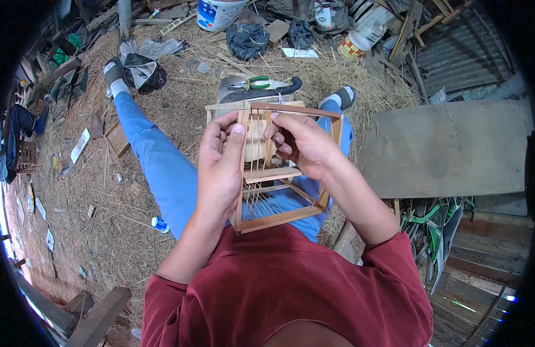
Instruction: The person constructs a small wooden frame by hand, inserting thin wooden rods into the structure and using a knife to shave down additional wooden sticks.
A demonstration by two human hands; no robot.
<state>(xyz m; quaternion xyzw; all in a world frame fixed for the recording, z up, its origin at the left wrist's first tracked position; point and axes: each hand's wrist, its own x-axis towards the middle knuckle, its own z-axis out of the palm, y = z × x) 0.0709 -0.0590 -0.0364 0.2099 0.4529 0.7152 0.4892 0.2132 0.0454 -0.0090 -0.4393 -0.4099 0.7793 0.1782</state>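
Note:
A small wooden frame cage (285,173) with thin bamboo bars rests on my lap, over blue trousers. My left hand (219,162) grips its left upright, thumb and fingers wrapped around the post near the top corner. My right hand (305,144) pinches a thin bamboo stick among the upper bars, fingers closed on it. Beyond the cage lie green-handled pliers (250,84) and a dark curved knife (262,92) on a board.
Straw and wood scraps cover the ground. A white bucket (218,13), black bags (247,39) and a small can (351,46) sit at the back. A grey board (447,150) lies to my right, wooden beams (97,315) at lower left.

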